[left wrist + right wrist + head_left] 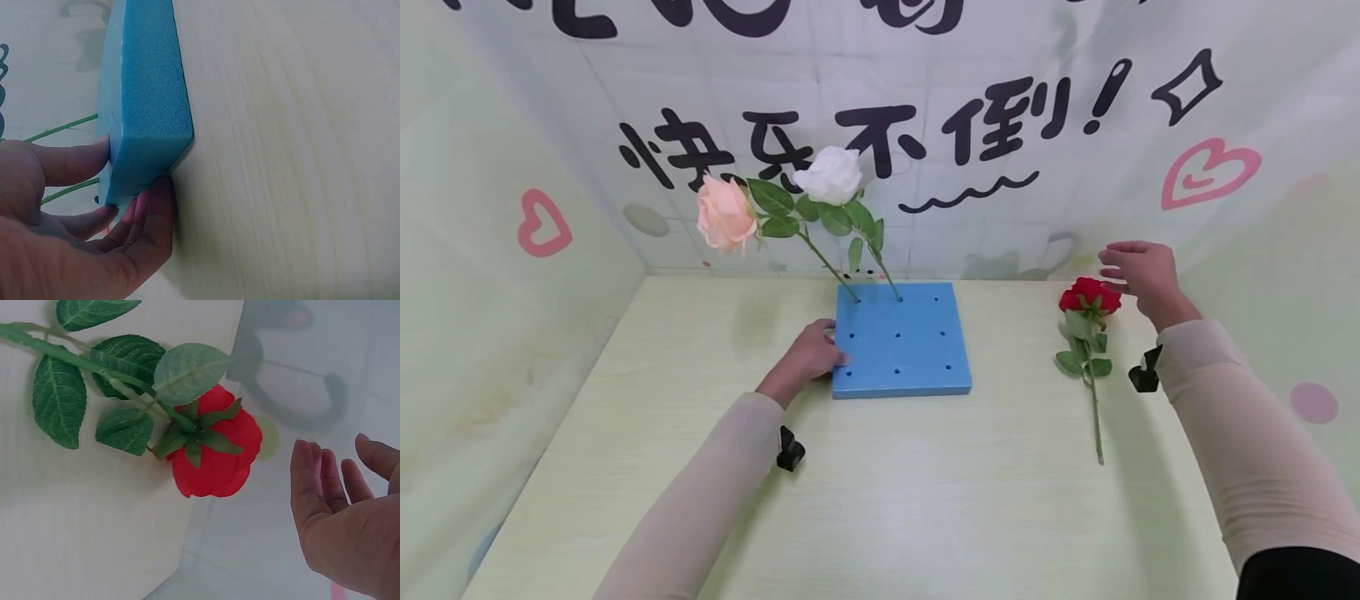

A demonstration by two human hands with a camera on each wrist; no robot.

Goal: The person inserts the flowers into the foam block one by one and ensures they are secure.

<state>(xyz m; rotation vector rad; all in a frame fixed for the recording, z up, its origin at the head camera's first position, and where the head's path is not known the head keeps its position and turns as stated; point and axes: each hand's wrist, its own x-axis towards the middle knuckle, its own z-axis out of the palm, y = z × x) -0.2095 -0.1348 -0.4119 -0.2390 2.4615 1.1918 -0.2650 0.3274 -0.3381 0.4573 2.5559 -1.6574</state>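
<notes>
A blue foam block [898, 350] with rows of small holes lies on the table. At its left edge my left hand [811, 350] grips it, thumb on the top face and fingers curled against the side, as the left wrist view shows on the foam block [153, 81]. A pink rose [726, 213] and a white rose [831, 176] stand tilted in two of the back holes. To the right lies a red rose [1088, 297] with a leafy green stem. My right hand [1142, 277] hovers beside its bloom, fingers loosely bent; in the right wrist view, the hand [344, 512] is apart from the red rose [215, 469].
The pale wooden table [925, 500] ends at a white printed cloth backdrop [962, 242] with black characters and pink hearts. Cloth sides rise at left and right. Small black devices are strapped at both wrists.
</notes>
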